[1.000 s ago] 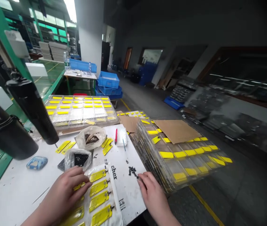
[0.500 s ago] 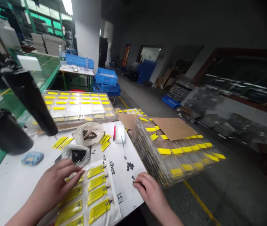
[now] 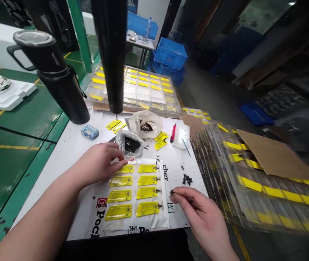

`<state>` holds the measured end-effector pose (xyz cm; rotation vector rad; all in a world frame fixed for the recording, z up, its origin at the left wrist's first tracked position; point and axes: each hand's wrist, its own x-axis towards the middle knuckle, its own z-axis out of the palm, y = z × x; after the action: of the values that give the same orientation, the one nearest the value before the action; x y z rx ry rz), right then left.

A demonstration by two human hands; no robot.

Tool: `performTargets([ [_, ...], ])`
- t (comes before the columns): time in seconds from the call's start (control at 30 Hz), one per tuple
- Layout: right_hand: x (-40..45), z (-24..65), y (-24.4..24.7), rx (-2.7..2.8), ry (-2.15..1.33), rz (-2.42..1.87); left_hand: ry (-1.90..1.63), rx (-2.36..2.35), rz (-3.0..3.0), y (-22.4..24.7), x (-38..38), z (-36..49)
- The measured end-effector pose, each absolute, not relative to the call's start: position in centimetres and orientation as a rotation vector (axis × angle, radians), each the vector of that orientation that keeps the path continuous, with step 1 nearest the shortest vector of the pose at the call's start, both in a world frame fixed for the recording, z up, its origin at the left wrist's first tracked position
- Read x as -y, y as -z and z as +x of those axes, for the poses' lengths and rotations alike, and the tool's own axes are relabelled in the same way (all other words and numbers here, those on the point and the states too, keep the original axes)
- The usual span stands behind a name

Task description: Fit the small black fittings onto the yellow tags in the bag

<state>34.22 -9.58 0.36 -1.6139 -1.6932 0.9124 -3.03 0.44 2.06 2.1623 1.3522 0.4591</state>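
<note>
Pinching a small blk bit (image 3: 172, 192) w/ my R hand (image 3: 205, 214), I've my L hand (image 3: 97, 164) at the top-left yellow pc (image 3: 127, 169), L grip unclear.

The white tabletop (image 3: 62, 173) reads "cher", "Poc", "1:8" and "1:4".

And here we see glossy, see-through yellow plastic tags (image 3: 147, 192), a crinkly clear plastic bag (image 3: 122, 145), matt brown cardboard (image 3: 276, 154), smooth blue plastic crates (image 3: 171, 53), and that tall bottle (image 3: 64, 94) showing a dull black finish.
</note>
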Motion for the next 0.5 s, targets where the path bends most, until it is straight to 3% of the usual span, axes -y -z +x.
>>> performTargets([
  [0.2, 7.3, 30.3, -0.3, 1.849, -0.935, -1.436, -0.238, -1.26, 2.177, -1.5, -0.7, -2.7],
  [0.5, 4.8, 26.8, -0.2, 2.1, -0.81, -1.355, -0.173, -1.32, 2.217, -2.0, -1.0, -2.0],
])
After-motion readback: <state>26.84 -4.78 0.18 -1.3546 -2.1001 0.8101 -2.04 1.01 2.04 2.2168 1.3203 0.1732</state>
